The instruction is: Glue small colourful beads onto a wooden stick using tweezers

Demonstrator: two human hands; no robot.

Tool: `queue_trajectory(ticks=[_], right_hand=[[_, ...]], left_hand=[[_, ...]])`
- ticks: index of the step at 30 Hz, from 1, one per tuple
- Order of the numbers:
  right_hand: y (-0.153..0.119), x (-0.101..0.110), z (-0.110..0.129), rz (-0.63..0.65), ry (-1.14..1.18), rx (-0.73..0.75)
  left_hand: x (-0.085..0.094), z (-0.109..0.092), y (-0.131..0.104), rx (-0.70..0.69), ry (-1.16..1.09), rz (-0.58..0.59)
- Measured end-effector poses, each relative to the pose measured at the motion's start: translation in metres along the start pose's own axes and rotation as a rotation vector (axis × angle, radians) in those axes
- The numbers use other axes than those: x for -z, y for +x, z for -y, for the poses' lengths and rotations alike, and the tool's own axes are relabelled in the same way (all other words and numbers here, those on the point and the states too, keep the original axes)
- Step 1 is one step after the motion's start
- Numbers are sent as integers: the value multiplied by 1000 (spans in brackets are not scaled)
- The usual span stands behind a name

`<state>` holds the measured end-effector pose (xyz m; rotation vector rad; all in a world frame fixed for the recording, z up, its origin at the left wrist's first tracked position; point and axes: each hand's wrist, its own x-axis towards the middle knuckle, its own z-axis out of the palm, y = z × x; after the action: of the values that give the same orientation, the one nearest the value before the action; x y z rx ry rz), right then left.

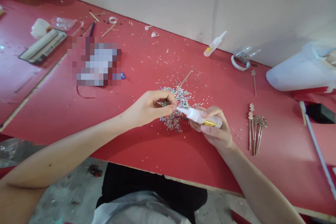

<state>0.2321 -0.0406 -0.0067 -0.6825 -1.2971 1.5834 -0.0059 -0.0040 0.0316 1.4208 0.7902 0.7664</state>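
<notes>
My left hand [151, 108] is closed around the decorated head of a thin metallic hair stick [183, 82], whose shaft points up and away. Part of that head shows between the fingers; the rest is hidden. My right hand [219, 134] grips a white glue bottle [215, 121] with a yellow label. The bottle lies nearly level, and its nozzle reaches my left fingertips at the hair stick's head. A thin dark tool also shows under the bottle by my right fingers; its kind is unclear. Small glittering chips [174, 124] are spread on the red table [147, 147] below.
A second glue bottle [214, 44] stands tilted by the wall. To the right are several finished-looking hair sticks [258, 134], a white tub [294, 68] and a black block [320, 113]. At left lie a blurred-out object [98, 63] and a long box [43, 47].
</notes>
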Motion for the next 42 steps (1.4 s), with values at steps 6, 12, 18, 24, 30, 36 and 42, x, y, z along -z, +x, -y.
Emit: queue_trajectory(ticks=[6, 12, 18, 24, 30, 36, 42], right_hand=[[2, -5, 3, 22, 114, -30], [4, -11, 8, -18, 232, -139], [6, -11, 9, -59, 279, -205], [8, -11, 10, -195, 224, -145], [13, -13, 10, -343, 118, -8], [9, -13, 8, -394, -30, 63], [4, -12, 5, -423, -100, 109]], left_hand=[[0, 0, -1, -12, 9, 17], [0, 1, 1, 0, 9, 29], [1, -1, -2, -5, 20, 46], [-1, -1, -3, -33, 157, 102], [-3, 1, -2, -177, 353, 272], [-6, 2, -3, -217, 418, 476], [-5, 1, -4, -86, 192, 457]])
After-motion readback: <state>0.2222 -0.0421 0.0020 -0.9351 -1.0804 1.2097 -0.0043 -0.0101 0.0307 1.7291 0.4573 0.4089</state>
